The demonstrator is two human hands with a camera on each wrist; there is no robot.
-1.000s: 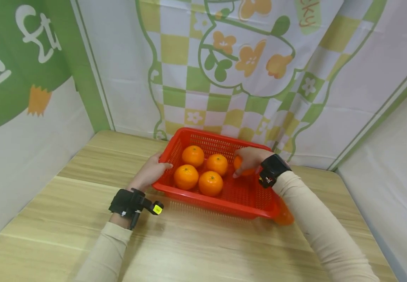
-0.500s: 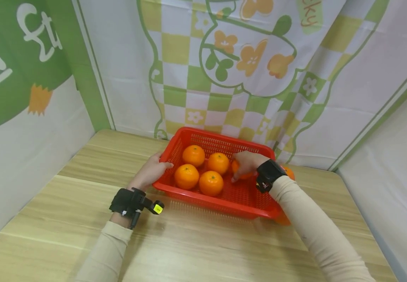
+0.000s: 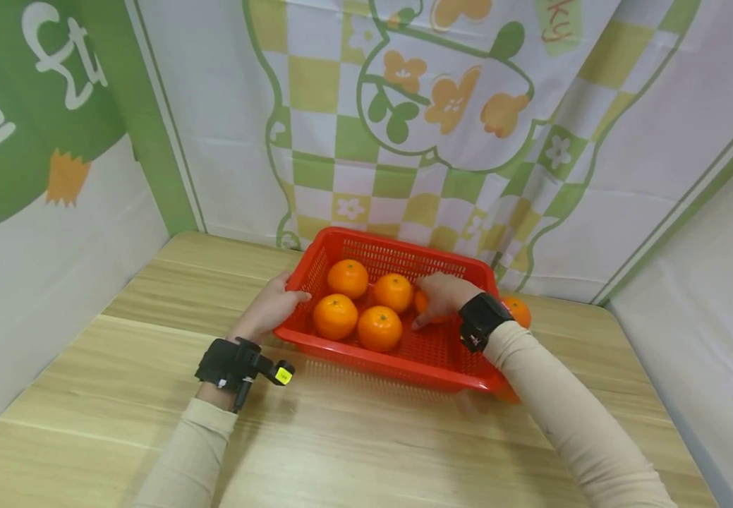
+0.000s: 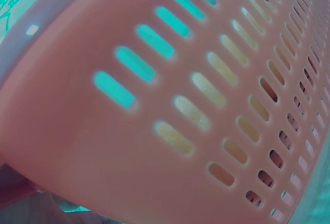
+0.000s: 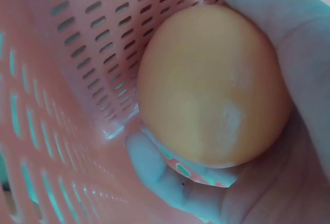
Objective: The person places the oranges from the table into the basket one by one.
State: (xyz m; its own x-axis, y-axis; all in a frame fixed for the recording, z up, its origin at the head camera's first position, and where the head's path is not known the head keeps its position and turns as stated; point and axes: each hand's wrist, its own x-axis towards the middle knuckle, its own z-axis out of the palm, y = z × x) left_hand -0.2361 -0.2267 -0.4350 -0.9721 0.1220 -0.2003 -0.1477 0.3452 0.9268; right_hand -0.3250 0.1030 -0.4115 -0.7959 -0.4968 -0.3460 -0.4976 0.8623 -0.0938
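Note:
A red plastic basket [image 3: 398, 365] with slotted walls stands on the wooden table, holding several oranges. My left hand [image 3: 269, 307] grips its left rim, thumb over the edge; in the left wrist view the slotted basket wall [image 4: 103, 136] fills the picture. Inside the basket's right half, my right hand [image 3: 445, 296] has its thumb and fingers curled round an orange [image 5: 211, 85], which sits low beside the basket wall. From above, the hand hides most of that fruit. To its left are two near oranges, the front one [image 3: 379, 328] and the back one [image 3: 394, 293].
Two further oranges lie outside the basket on the right, one behind my wrist [image 3: 517, 310] and one mostly hidden under my forearm [image 3: 507, 394]. A printed curtain [image 3: 315, 169] hangs close behind the basket. Wooden tabletop [image 3: 341, 451] stretches in front.
My right hand has shifted a little left and toward me with the orange in it. The orange outside, behind my right wrist, has come into view. My left hand keeps its place.

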